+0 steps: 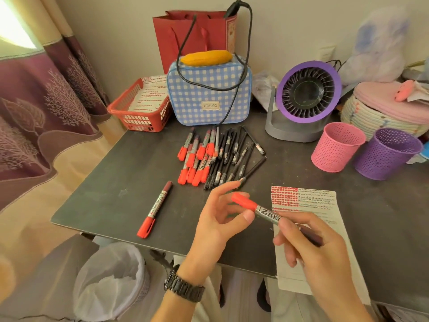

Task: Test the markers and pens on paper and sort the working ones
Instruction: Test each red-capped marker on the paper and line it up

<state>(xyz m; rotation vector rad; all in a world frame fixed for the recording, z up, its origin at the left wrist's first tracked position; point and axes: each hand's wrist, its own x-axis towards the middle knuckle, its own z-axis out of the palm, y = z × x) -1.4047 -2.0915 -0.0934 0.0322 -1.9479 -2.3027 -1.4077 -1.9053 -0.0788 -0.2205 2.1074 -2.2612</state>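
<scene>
On the counter: your scribbled paper lies near the right front edge.
Pile: red markers and black pens, mid-counter.
Right hand: clamped round the marker barrel, over the paper.
Left hand: thumb and fingers pinch its red cap.
Lone marker: capped, left of the pile.

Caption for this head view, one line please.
Marker test: right hand holds a red-capped marker near the paper; left hand pinches its cap end, pile behind.

bag: blue-white check | marker: red cap | curtain: maroon, seemingly tree-patterned
</scene>
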